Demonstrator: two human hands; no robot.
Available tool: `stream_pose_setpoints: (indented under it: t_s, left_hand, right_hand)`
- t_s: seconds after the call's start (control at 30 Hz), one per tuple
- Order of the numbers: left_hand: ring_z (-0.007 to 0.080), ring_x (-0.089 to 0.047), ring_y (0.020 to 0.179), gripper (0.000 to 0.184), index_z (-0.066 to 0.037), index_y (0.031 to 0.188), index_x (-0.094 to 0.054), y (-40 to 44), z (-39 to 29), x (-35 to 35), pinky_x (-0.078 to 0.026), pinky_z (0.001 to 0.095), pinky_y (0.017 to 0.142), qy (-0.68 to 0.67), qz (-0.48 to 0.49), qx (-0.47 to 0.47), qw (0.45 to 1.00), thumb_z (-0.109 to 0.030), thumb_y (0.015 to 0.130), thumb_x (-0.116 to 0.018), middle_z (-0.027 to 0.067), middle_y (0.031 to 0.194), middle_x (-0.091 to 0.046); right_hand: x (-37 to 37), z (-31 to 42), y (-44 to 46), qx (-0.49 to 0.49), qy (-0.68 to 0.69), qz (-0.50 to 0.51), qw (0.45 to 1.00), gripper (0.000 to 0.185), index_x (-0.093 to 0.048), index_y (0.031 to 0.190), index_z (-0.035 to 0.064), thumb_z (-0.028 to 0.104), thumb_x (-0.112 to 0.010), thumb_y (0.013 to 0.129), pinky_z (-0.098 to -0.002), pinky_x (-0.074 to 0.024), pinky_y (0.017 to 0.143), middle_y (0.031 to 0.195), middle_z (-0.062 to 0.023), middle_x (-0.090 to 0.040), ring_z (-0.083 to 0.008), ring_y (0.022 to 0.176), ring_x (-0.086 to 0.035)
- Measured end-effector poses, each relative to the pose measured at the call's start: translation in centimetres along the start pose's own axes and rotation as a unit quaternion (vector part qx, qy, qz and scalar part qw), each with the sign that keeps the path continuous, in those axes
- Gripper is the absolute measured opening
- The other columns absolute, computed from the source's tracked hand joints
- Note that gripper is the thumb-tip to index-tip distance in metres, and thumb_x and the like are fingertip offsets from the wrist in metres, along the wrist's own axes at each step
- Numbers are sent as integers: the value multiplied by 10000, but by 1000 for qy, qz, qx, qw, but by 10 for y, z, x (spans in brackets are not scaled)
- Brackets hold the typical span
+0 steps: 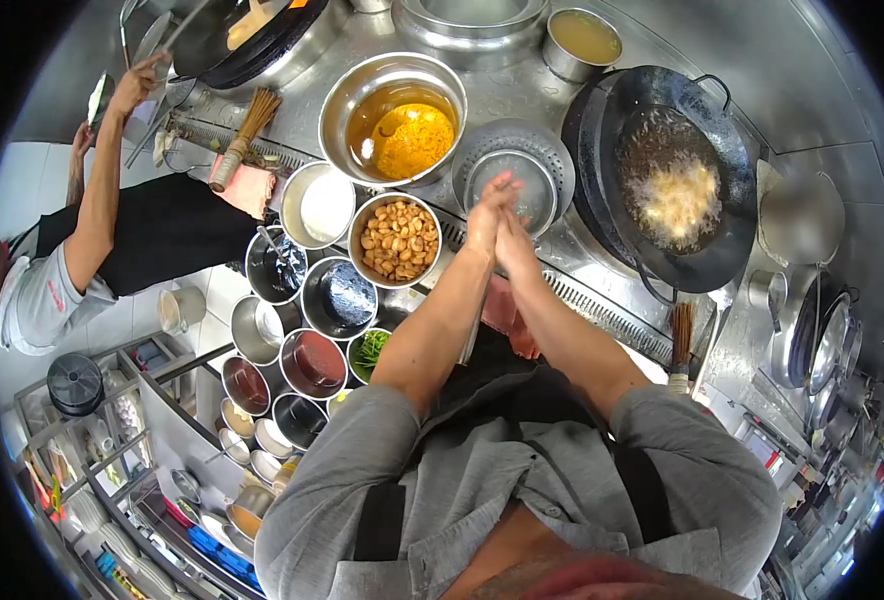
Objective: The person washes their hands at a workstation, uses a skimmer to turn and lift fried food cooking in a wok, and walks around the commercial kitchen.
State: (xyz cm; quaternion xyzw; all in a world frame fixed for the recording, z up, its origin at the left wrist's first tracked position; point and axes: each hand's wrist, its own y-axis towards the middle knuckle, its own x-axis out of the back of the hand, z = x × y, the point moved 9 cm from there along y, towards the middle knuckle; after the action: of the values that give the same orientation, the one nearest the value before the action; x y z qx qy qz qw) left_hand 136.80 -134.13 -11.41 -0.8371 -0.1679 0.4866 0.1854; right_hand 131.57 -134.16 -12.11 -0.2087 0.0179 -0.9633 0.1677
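Evidently the two hands meet near the middle of the worktop [362,40]: the left hand [484,220] and the right hand [515,244] lie pressed against each other, the left one's fingers loosely stretched forward and the right one's largely covered. From this overhead angle it is hard to say how far either hand is open, whether anything sits between the palms, or whether the fingertips touch what lies beneath. Under them is a perforated metal strainer [505,132] with a round metal bowl [539,190] at its middle, directly ahead of the person. To the right of it, a black wok [734,215] holds pale food [677,203] in bubbling dark oil. To the left, a wide steel basin [333,125] contains orange-yellow food in clear amber liquid; just below it stand a pot of brown nut-like pieces [399,240] and a container of white contents [326,206]. At the far left, another person's raised hand [138,84] grips a utensil beside a second wok [197,55].
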Motion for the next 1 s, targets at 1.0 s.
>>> stream_pose_setpoints:
  t_s: [1.0]
  left_hand:
    - [315, -518, 1022, 389, 11, 1176, -392, -20, 22, 6, -440, 416, 846, -150, -46, 71, 985, -238, 885, -462, 163, 1146, -500]
  right_hand:
    - [13, 42, -6, 200, -157, 82, 964, 399, -459, 1227, 5, 191, -395, 879, -441, -249, 1030, 1342, -158, -374, -295, 1260, -323]
